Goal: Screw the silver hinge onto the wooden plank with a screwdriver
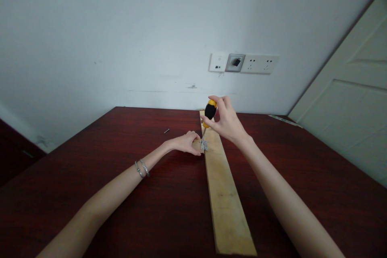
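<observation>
My right hand grips a screwdriver with a black and yellow handle. Its shaft slants down to a small metal hinge, and the tip is at the hinge's left leaf. The hinge bridges the left edge of a long wooden board and a small wooden block. Thumb and fingers of my left hand are closed around that block, which they partly cover. Whether a screw sits under the tip is too small to tell.
A loose screw lies on the dark red table, left of the board. Behind the table is a white wall with sockets and a plugged-in black adapter. A pale door stands at the right.
</observation>
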`<state>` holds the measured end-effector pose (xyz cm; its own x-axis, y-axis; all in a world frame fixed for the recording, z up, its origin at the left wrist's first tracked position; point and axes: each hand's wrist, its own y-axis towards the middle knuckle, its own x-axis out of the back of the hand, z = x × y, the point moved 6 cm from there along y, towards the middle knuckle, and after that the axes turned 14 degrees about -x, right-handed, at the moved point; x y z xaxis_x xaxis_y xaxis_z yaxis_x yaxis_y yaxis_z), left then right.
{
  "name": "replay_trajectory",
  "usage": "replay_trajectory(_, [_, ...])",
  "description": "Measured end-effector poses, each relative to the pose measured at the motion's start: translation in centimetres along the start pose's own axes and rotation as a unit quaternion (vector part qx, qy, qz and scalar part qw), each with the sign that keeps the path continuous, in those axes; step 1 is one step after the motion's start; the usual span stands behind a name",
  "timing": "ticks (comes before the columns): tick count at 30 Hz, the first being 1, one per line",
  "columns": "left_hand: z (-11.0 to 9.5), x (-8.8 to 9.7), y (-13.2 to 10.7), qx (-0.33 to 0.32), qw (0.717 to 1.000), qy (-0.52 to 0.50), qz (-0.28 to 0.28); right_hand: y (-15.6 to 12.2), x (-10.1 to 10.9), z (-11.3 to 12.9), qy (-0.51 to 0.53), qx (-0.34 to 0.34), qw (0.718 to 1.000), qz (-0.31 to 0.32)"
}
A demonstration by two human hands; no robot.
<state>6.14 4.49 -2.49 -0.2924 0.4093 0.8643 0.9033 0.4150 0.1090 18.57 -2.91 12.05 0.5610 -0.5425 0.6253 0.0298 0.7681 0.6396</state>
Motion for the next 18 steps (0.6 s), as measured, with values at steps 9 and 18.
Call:
replay_trajectory(9, [0.0,0.0,-0.1,0.006,1.0,-0.002,-0.006,0.4,-0.1,-1.1,0.054,0.002,0.998,-0.043])
replay_trajectory(18, [-0.1,-0.2,-0.1,0.002,1.0,0.007,0.016,0.9,1.7,-1.7,0.068,-0.015,0.993,-0.095])
